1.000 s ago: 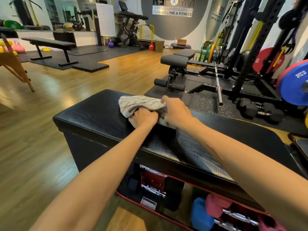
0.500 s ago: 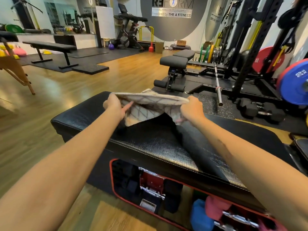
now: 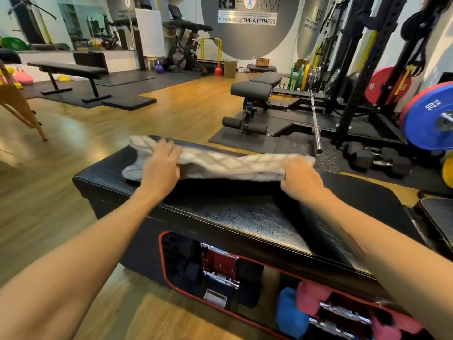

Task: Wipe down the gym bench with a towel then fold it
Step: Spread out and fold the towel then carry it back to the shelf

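A black padded bench stretches across the middle of the view. Over its far half a pale towel with a grey diamond pattern is stretched out wide, held a little above the pad. My left hand lies on the towel's left part with fingers spread, and the towel's left end hangs past it onto the pad. My right hand grips the towel's right end with curled fingers. The towel's underside is hidden.
Under the bench, a red-edged opening holds dumbbells. Beyond it stand an adjustable bench, a barbell, black dumbbells and a rack with a blue plate. Wooden floor lies left.
The towel went from bunched under both hands to lifted and spread wide. My hands have moved apart, the left going left and the right going right.
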Motion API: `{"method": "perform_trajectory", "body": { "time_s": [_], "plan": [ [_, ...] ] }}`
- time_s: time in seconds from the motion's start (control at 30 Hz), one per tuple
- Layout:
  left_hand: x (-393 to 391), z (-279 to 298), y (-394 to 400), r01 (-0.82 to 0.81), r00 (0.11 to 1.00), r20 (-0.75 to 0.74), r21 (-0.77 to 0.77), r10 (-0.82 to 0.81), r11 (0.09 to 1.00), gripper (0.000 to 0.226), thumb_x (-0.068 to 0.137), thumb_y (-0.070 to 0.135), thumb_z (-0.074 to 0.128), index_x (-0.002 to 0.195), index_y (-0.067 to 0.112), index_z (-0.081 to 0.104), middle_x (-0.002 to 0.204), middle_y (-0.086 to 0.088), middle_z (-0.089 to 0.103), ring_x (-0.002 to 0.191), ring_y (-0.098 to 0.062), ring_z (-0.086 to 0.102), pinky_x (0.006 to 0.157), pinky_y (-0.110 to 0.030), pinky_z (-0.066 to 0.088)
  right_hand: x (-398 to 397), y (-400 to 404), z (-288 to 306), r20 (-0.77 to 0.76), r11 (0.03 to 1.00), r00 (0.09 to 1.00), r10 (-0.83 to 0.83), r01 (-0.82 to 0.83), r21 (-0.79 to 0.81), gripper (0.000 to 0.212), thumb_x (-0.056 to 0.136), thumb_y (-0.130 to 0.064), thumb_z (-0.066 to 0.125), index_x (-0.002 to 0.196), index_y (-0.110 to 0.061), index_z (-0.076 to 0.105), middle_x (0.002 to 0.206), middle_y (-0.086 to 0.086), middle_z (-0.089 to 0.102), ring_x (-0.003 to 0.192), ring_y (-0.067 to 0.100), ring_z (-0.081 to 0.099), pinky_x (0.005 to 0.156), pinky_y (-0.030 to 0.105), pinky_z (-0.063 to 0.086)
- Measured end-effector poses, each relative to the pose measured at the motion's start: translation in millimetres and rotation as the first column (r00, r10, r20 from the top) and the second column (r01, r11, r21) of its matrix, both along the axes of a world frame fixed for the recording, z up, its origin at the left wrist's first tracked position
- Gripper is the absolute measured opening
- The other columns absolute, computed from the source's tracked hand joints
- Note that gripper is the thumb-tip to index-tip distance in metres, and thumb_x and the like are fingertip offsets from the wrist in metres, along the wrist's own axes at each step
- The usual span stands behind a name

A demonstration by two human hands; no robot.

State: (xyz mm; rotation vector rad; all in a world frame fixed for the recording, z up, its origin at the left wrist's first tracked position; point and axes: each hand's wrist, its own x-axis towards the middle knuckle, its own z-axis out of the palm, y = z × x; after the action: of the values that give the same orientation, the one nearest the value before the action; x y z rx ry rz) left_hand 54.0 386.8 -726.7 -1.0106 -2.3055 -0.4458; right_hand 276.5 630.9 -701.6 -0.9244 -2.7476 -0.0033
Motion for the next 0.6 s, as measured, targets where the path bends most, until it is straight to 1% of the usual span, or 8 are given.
{"method": "perform_trajectory", "body": {
  "time_s": [0.07,0.13,0.27,0.33,0.37,0.47,0.53,0.6],
  "plan": [
    [13,-2,-10,-0.061,0.990,0.117,-0.174,0.083,0.983,0.019,0.080,0.007,0.053,0.096,0.002,0.062,0.100,-0.020,0.065,0.096,-0.040,0.060,0.069,-0.045,0.051,13,-11,-5,0.130,0.997,0.990,-0.053,0.059,-0.043,0.019,0.084,-0.007,0.052,0.100,-0.001,0.061,0.105,0.018,0.059,0.110,0.042,0.056,0.078,0.039,0.044],
    [17,10,-12,-0.118,0.974,0.158,-0.269,0.164,0.956,0.019,0.083,0.016,0.053,0.096,0.005,0.062,0.100,-0.018,0.064,0.092,-0.040,0.060,0.068,-0.039,0.045,18,-13,3,0.172,0.998,0.983,-0.059,0.063,-0.020,0.015,0.087,-0.009,0.054,0.099,-0.002,0.059,0.108,0.017,0.061,0.105,0.041,0.059,0.075,0.036,0.041],
    [9,58,-3,-0.120,0.898,0.349,-0.394,0.269,0.911,0.038,0.077,0.031,0.063,0.109,0.010,0.063,0.109,-0.016,0.062,0.095,-0.036,0.061,0.076,-0.038,0.048,10,-14,41,0.231,0.995,0.968,-0.095,0.095,0.012,0.036,0.089,-0.032,0.063,0.111,-0.004,0.057,0.119,0.015,0.060,0.104,0.035,0.062,0.080,0.039,0.047],
    [7,74,-1,-0.001,0.833,0.446,-0.591,0.328,0.806,0.062,0.057,0.050,0.073,0.107,0.015,0.062,0.102,-0.009,0.062,0.088,-0.031,0.061,0.078,-0.040,0.053,7,-12,57,0.455,0.995,0.887,-0.078,0.094,-0.013,0.020,0.084,-0.023,0.066,0.094,-0.005,0.065,0.098,0.010,0.069,0.076,0.027,0.065,0.073,0.037,0.053],
    [7,78,-1,0.059,0.806,0.463,-0.682,0.368,0.729,0.076,0.047,0.058,0.078,0.108,0.015,0.061,0.102,-0.006,0.062,0.087,-0.029,0.062,0.078,-0.042,0.055,5,-10,62,0.624,0.992,0.780,-0.046,0.111,-0.065,0.017,0.083,-0.022,0.070,0.088,-0.006,0.070,0.084,0.007,0.071,0.069,0.025,0.064,0.077,0.037,0.057],
    [16,85,-8,0.182,0.756,0.456,-0.836,0.470,0.518,0.095,0.042,0.062,0.084,0.119,0.012,0.058,0.118,-0.006,0.063,0.097,-0.030,0.063,0.075,-0.036,0.053,8,-8,72,0.907,0.962,0.408,0.104,0.189,-0.196,0.058,0.063,-0.041,0.086,0.105,-0.003,0.073,0.092,0.003,0.075,0.081,0.022,0.064,0.102,0.044,0.050],
    [22,89,-10,0.200,0.764,0.429,-0.867,0.481,0.456,0.081,0.050,0.053,0.085,0.116,0.010,0.064,0.113,-0.007,0.068,0.093,-0.027,0.066,0.070,-0.030,0.051,11,-4,83,0.892,0.919,0.418,0.172,0.258,-0.298,0.098,0.052,-0.046,0.093,0.135,-0.009,0.058,0.121,0.008,0.070,0.092,0.019,0.067,0.091,0.038,0.056],
    [26,95,-7,0.234,0.724,0.434,-0.885,0.535,0.402,0.073,0.049,0.047,0.088,0.108,0.009,0.067,0.107,-0.008,0.069,0.090,-0.027,0.066,0.071,-0.031,0.054,11,-4,92,0.831,0.862,0.525,0.183,0.321,-0.392,0.113,0.050,-0.056,0.092,0.146,-0.016,0.046,0.128,0.012,0.066,0.096,0.019,0.070,0.071,0.030,0.058]
  ]
}}
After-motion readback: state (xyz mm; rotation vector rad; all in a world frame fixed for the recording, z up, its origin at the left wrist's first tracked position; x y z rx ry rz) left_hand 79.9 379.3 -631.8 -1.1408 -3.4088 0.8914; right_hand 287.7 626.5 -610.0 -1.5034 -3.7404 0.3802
